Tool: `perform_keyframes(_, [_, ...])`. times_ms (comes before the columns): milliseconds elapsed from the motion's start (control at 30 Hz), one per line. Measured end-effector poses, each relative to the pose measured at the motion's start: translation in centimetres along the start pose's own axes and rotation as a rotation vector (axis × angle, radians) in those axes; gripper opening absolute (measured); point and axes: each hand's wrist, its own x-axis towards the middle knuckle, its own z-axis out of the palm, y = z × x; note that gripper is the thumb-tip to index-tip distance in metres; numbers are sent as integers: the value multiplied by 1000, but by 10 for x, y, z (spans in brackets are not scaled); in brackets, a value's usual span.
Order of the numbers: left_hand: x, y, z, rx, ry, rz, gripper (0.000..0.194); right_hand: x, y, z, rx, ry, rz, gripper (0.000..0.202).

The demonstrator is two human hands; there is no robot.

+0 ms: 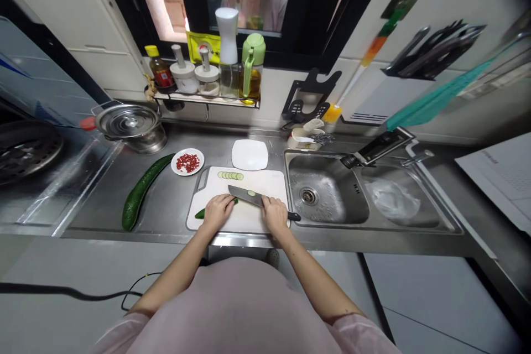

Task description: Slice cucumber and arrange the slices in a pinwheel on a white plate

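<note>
A knife point(244, 193) is being gripped by the right hand point(274, 214), its fingers clamped near the point where blade meets handle, the black end of the handle point(294, 216) being exposed beyond the palm at the board's right edge. A cut cucumber point(200, 214) is being pressed to a white cutting board point(269, 182) by the left hand point(218, 210), its fingers closed over the middle so that only the two green ends are being revealed. The blade's tip is being held just beside those fingers, and a single pale slice point(251, 193) is being carried on its flat. Behind the knife, a row of overlapping slices point(230, 176) is being displayed on the board.

Beyond it, a square white plate point(249, 154) is being supported by the steel desk point(99, 193). To the left, chopped red pieces point(188, 162) are being held by a round plate point(201, 168), which is being flanked by a whole cucumber point(139, 193) and, farther back, a lidded steel pot point(151, 141). To the right, crumpled clear plastic point(394, 199) is being contained by the double sink point(340, 209). Above, bottles and jars are being borne by a wall shelf point(207, 100).
</note>
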Motion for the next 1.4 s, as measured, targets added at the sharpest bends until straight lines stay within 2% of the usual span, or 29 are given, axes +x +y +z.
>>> perform_keyframes(167, [-1,1,0,54,37,-34,23,0,6,5,-14,60,-39,42])
perform_keyframes(367, [0,-3,-5,3,184,-249,25,1,9,9,-15,102,-63,44])
perform_keyframes(467, [10,-3,-11,-83,236,-283,27,1,9,10,-11,112,-87,45])
perform_keyframes(533, [20,0,-14,-126,171,-221,28,1,8,10,-11,121,-104,45])
perform_keyframes(700, [45,19,-19,-158,-92,-33,35,1,4,11,-22,142,-147,44])
perform_keyframes(867, [55,32,-22,-137,-237,-2,33,0,2,12,-22,149,-179,45])
perform_keyframes(967, [56,35,-23,-150,-251,-1,29,-1,3,13,-22,144,-177,45])
perform_keyframes(1100, [57,33,-19,-203,-209,-39,21,-3,4,14,-13,138,-171,44])
perform_keyframes(1267, [74,20,-8,-326,-183,-279,19,-7,8,14,-4,116,-151,43])
perform_keyframes(1400, [95,6,0,-284,-146,-406,17,-11,13,16,11,105,-121,41])
